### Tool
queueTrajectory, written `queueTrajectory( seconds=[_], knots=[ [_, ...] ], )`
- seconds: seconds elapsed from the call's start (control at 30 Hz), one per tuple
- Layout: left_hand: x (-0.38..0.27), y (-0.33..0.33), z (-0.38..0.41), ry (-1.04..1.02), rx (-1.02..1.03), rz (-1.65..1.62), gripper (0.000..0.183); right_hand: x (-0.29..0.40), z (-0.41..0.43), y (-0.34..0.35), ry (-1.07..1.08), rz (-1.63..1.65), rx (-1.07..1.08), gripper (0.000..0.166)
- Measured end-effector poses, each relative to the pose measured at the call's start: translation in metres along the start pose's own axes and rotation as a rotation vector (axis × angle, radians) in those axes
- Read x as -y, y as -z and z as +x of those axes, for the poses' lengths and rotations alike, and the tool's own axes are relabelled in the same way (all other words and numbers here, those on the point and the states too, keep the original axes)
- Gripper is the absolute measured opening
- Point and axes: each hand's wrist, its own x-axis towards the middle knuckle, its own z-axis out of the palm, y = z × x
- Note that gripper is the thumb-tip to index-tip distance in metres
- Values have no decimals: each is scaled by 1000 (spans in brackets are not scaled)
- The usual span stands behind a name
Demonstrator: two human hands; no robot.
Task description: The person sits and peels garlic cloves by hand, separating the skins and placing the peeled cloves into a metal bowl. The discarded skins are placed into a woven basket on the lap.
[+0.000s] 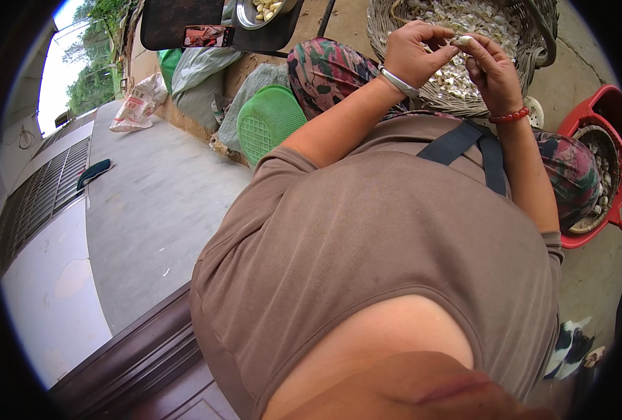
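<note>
My right hand [492, 73], with a red bead bracelet, pinches a small white piece [465, 40] between thumb and finger. Beside it my left hand [416, 52], wearing a silver-coloured bangle, has its thumb and forefinger at the same piece; whether they grip it too cannot be told. Both hands are over the near part of a large wicker basket [447, 102] that holds many pale, flaky pieces. A metal bowl [247, 18] with yellowish-white pieces is at the upper left, near a lit phone [208, 36].
A green plastic basket [266, 123] rests left of my knee, near grey plastic bags and a printed sack [140, 102]. On the right, a red plastic tub [578, 239] contains a round woven tray with whitish pieces. A black and white animal [571, 346] is at the lower right.
</note>
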Motion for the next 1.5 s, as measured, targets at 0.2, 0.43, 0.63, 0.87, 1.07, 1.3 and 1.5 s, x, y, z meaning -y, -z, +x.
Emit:
queueTrajectory(
  seconds=[0.2, 0.43, 0.63, 0.87, 1.07, 1.3, 1.5],
  knots=[
    [-3, 3, 1, -87, 71, 138, 16, -2, -1, 3, -45, 27, 60, 18],
    [-5, 0, 1, -67, 13, 100, 12, -4, -1, 3, -65, 11, 30, 18],
    [-16, 1, 3, -149, 14, 142, 11, -5, 0, 6, -53, 24, 42, 19],
    [-10, -1, 1, 197, 61, -267, 11, -2, -2, -1, -27, -16, 8, 19],
    [-1, 0, 4, 133, -70, -229, 6, -4, -3, 1, -18, -155, 25, 18],
    [-11, 8, 4, -1, -5, -10, 10, 2, -3, -4, 225, -453, -52, 18],
    [-7, 5, 1, 93, 142, -45, 13, -6, 1, 7, 340, -599, -44, 17]
  ],
)
